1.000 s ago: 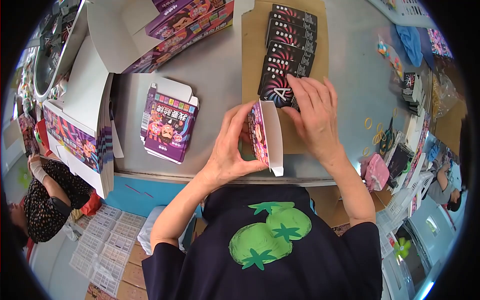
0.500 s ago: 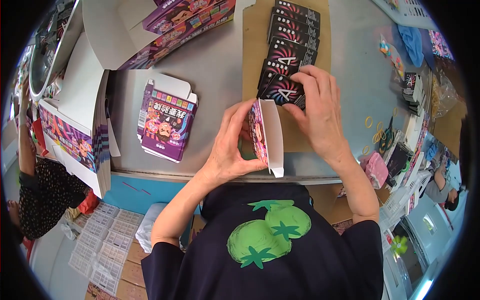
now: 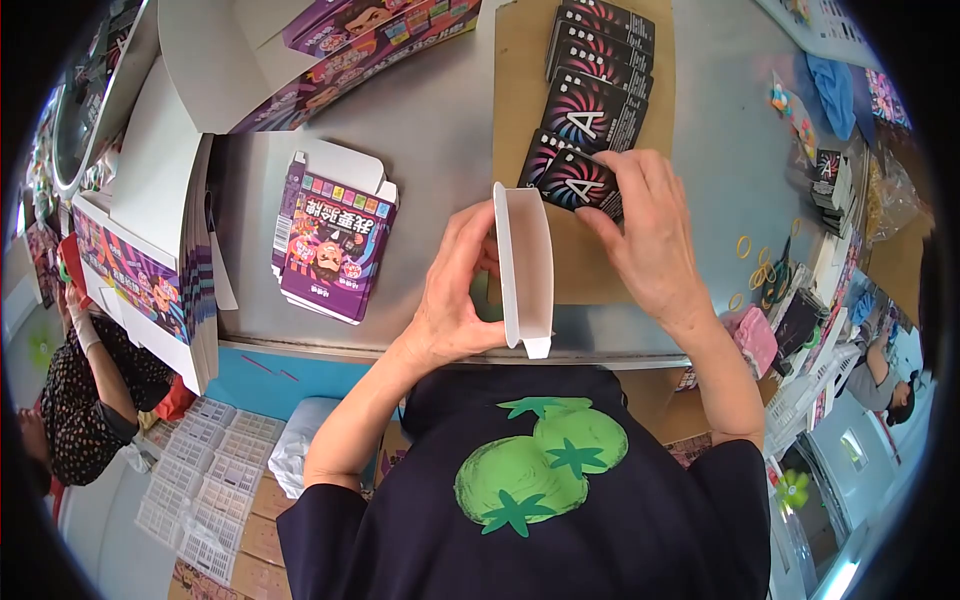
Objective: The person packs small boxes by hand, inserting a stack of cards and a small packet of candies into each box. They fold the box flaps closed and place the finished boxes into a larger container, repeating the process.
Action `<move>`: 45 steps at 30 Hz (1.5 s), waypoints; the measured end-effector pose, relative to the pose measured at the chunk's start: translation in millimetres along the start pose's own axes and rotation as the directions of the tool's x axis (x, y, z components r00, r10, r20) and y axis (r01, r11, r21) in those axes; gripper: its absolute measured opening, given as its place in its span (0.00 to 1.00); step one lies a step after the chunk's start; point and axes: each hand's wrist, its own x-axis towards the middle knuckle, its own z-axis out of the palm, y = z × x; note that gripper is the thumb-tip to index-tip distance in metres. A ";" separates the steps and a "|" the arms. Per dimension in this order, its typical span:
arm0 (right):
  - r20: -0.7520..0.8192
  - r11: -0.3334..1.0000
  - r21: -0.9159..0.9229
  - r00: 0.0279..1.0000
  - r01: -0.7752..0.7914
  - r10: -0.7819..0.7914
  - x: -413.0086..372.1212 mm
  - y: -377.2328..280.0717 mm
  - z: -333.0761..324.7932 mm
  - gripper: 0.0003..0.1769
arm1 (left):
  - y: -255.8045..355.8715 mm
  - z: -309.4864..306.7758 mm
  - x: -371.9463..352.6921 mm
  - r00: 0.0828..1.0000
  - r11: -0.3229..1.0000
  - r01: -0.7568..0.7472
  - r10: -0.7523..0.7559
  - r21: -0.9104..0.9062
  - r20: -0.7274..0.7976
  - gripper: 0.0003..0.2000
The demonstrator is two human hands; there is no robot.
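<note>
My left hand [image 3: 450, 285] is closed around a small carton [image 3: 530, 265]. The carton stands on edge with its open side facing up, showing a bare white inside and a flap at the near end. Just right of it, my right hand [image 3: 655, 240] pinches a black card pack [image 3: 574, 184] printed with a white letter A and pink-blue rays. That pack lies at the near end of an overlapping row of similar black packs [image 3: 590, 108], on a sheet of brown cardboard [image 3: 580, 275].
Flat purple cartons [image 3: 335, 240] lie stacked at left, beside large display boxes [image 3: 140, 255]. Rubber bands [image 3: 762, 272], scissors [image 3: 777, 285] and a pink cloth [image 3: 752, 335] lie at right. White baskets [image 3: 215, 460] stand below the metal table. A co-worker [image 3: 95, 400] is at far left.
My left hand has turned the carton so its opening faces up more and its printed side is hidden. My right hand has closed on the nearest pack. The co-worker's arm has moved lower.
</note>
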 end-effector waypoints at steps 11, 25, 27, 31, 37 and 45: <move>0.000 0.995 -0.063 0.997 -0.077 0.078 3.4 -17.9 -4.9 0.28 | 6.1 -4.2 -7.1 0.980 0.966 0.194 -0.199 -0.169 -0.014 0.48; -0.120 0.921 0.380 0.992 0.086 -0.043 -3.5 -20.5 -55.7 0.19 | 4.0 -43.4 -30.8 0.897 0.743 0.440 -0.334 -0.504 0.291 0.36; 0.132 0.956 0.113 0.950 0.271 -0.284 6.4 -33.9 -78.0 0.18 | 14.0 -43.3 -18.1 0.874 0.759 0.465 -0.313 -0.455 0.371 0.34; 0.125 0.944 0.197 0.948 0.266 -0.294 5.0 -52.2 -74.9 0.16 | 20.8 -42.5 -2.8 0.801 0.763 0.517 -0.272 -0.387 0.534 0.32; 0.066 0.859 0.484 0.972 0.168 -0.227 12.3 -38.4 -72.6 0.16 | 39.9 -29.1 23.6 0.840 0.761 0.493 -0.289 -0.421 0.460 0.34; -0.486 0.920 0.391 0.852 0.011 0.197 196.4 108.5 -74.0 0.17 | -4.5 -14.4 31.5 0.936 0.552 0.346 -0.148 -0.758 0.319 0.43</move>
